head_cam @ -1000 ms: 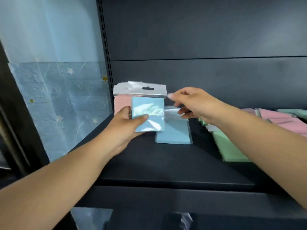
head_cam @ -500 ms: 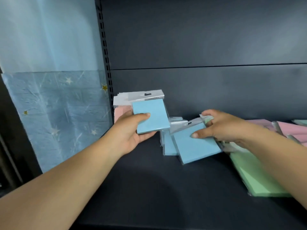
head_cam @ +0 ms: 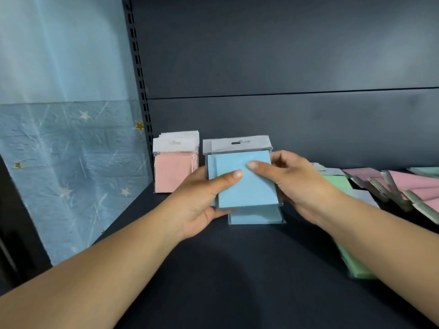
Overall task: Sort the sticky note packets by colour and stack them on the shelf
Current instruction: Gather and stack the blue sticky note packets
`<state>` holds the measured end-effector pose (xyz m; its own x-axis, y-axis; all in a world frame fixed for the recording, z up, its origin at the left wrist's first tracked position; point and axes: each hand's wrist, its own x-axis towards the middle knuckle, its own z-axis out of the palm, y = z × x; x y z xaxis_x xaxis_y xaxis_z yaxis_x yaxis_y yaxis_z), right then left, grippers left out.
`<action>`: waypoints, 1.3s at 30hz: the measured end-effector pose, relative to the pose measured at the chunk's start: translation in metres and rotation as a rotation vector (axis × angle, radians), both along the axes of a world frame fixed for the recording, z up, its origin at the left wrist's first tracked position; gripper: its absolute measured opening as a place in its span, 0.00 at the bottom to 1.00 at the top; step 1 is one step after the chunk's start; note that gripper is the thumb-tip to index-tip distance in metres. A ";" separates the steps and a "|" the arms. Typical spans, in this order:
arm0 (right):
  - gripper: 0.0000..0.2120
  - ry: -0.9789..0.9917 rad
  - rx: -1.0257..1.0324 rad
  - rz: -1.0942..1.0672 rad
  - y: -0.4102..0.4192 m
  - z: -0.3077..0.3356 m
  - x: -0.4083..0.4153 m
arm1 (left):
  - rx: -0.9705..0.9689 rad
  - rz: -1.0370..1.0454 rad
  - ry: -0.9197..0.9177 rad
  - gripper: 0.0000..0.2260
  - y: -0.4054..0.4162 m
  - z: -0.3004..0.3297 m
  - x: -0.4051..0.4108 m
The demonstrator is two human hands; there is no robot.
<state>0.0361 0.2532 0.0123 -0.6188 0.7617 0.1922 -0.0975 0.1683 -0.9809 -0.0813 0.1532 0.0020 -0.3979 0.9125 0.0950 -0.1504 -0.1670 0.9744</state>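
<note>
Two blue sticky note packets in clear wrappers are held upright together above the dark shelf. My left hand grips their left side with its thumb on the front. My right hand grips the right side, thumb also on the front. Another blue packet lies flat on the shelf just beneath them. A stack of pink packets stands against the shelf's back left corner.
Green packets lie on the shelf under my right forearm. Several pink packets lie scattered at the far right. A slotted upright and blue star-patterned wall covering border the shelf on the left.
My right hand lifted a blue packet off the shelf and brought it against the one in my left hand. Both hands now hold the pair, right of the pink stack.
</note>
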 end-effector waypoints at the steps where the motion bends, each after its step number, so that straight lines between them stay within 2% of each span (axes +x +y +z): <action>1: 0.10 -0.013 0.028 -0.013 -0.002 -0.001 -0.002 | 0.002 0.010 -0.003 0.13 0.001 -0.001 0.000; 5: 0.13 -0.087 -0.026 -0.091 0.009 0.002 0.002 | 0.089 0.143 -0.054 0.08 0.004 0.001 -0.005; 7: 0.17 -0.372 0.114 -0.150 0.019 -0.001 0.009 | 0.136 0.261 -0.085 0.07 0.003 0.004 -0.014; 9: 0.32 -0.693 0.301 -0.154 0.027 -0.008 0.014 | 0.172 0.346 -0.095 0.08 -0.001 0.007 -0.024; 11: 0.41 -0.803 0.366 -0.089 0.024 -0.011 0.013 | 0.183 0.393 -0.106 0.09 -0.006 0.009 -0.031; 13: 0.44 -0.829 0.381 -0.034 0.021 -0.011 0.009 | 0.188 0.412 -0.125 0.09 -0.009 0.010 -0.035; 17: 0.40 -0.786 0.291 -0.044 0.025 -0.010 0.009 | 0.166 0.426 -0.149 0.08 -0.011 0.011 -0.035; 22: 0.15 -0.598 0.116 -0.033 0.037 -0.008 0.015 | 0.118 0.388 -0.206 0.07 -0.013 0.013 -0.032; 26: 0.04 -0.346 -0.027 -0.037 0.039 0.000 0.025 | 0.094 0.354 -0.198 0.16 -0.012 0.010 -0.029; 28: 0.03 -0.225 -0.055 -0.021 0.034 0.008 0.028 | 0.073 0.343 -0.180 0.15 -0.012 0.009 -0.028; 32: 0.05 -0.002 -0.171 0.022 0.020 0.018 0.028 | 0.078 0.306 -0.157 0.07 -0.011 0.010 -0.022; 34: 0.07 0.009 -0.146 0.069 0.012 0.015 0.023 | 0.100 0.249 -0.166 0.05 -0.010 0.011 -0.017; 38: 0.08 -0.094 0.042 0.033 0.000 0.003 0.007 | 0.089 0.087 -0.075 0.18 -0.011 0.012 -0.005; 39: 0.08 -0.107 0.069 0.018 -0.001 0.001 0.005 | 0.083 0.059 -0.033 0.18 -0.011 0.011 -0.003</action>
